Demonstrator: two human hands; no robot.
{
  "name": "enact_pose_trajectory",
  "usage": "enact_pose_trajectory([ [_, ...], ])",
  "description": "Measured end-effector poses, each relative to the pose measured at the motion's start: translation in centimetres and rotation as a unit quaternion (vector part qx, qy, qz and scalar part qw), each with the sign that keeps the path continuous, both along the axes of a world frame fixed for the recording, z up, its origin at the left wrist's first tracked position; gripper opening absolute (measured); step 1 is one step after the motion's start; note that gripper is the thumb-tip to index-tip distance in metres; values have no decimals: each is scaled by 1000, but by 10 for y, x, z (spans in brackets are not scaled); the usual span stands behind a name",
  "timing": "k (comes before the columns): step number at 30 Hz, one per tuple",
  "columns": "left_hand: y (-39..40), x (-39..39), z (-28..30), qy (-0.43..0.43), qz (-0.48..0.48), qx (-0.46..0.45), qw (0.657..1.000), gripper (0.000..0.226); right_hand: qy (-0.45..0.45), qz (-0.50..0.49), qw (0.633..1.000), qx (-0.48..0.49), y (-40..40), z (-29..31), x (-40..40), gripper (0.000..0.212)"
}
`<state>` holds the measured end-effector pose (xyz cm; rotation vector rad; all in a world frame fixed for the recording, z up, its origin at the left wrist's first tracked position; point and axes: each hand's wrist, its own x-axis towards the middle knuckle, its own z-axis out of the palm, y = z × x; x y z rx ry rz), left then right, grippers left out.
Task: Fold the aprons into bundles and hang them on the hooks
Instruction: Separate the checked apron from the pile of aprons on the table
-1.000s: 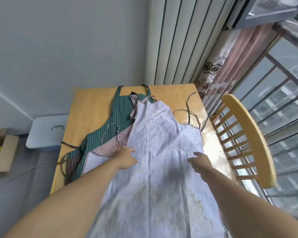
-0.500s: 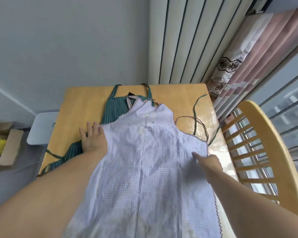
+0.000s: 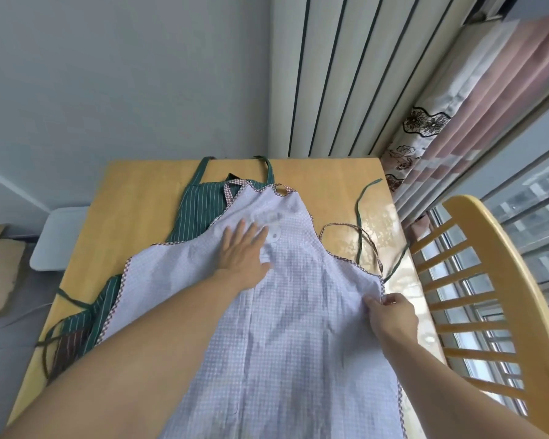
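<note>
Left hand (image 3: 243, 252) slid onto checked apron's (image 3: 282, 327) bib.

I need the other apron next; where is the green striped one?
The green striped apron lies on the table, mostly under the checked apron, showing on its left.

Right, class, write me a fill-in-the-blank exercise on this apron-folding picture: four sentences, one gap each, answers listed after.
1. The checked apron lies on top of a striped apron whose colour is ____.
2. The left hand lies ____ on the checked apron's bib.
3. The right hand pinches the checked apron's ____ edge.
4. Beside the table, on the person's right, stands a wooden ____.

Missing words: green; flat; right; chair
</note>
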<state>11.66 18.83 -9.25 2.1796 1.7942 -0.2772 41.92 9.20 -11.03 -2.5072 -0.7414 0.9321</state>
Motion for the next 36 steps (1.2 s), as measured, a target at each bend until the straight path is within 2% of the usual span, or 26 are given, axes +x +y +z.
enact_pose_trajectory([
  [3, 25, 0, 1, 38, 51, -87, 994, 132, 2, -5, 999, 38, -11, 4, -2, 30],
  [5, 27, -4, 1, 16, 58, -102, 993, 147, 28, 24, 998, 50, -17, 3, 0, 43],
  [6, 20, -5, 1, -6, 53, -79, 995, 148, 45, 52, 997, 45, -22, 4, 2, 48],
  [9, -24, -10, -4, -79, 7, 70, 994, 123, 66, 98, 992, 40, -40, 13, 9, 56],
  [11, -62, -20, -14, -115, -13, 107, 988, 101, 64, 91, 993, 43, -55, 23, 12, 56],
  [14, -114, -37, -23, -122, -22, 48, 991, 89, 84, 83, 993, 18, -83, 40, 14, 55],
  [19, -173, -59, -26, -124, -2, 1, 992, 92, 106, 42, 994, -2, -140, 54, 3, 55],
  [21, -193, -64, -24, -102, -48, 8, 994, 87, 79, 41, 996, -31, -167, 46, 0, 43],
  [23, -217, -74, -19, -72, -96, -37, 992, 85, 41, 58, 995, -74, -192, 45, -9, 32],
  [25, -235, -85, -15, -55, -111, -95, 988, 85, -8, 68, 994, -89, -209, 51, -21, 33],
  [31, -266, -126, -3, -56, -110, -195, 973, 86, -134, 19, 986, -101, -225, 94, -53, 36],
  [36, -288, -179, 2, -61, -69, -168, 981, 81, -179, 18, 980, -78, -231, 108, -66, 39],
])
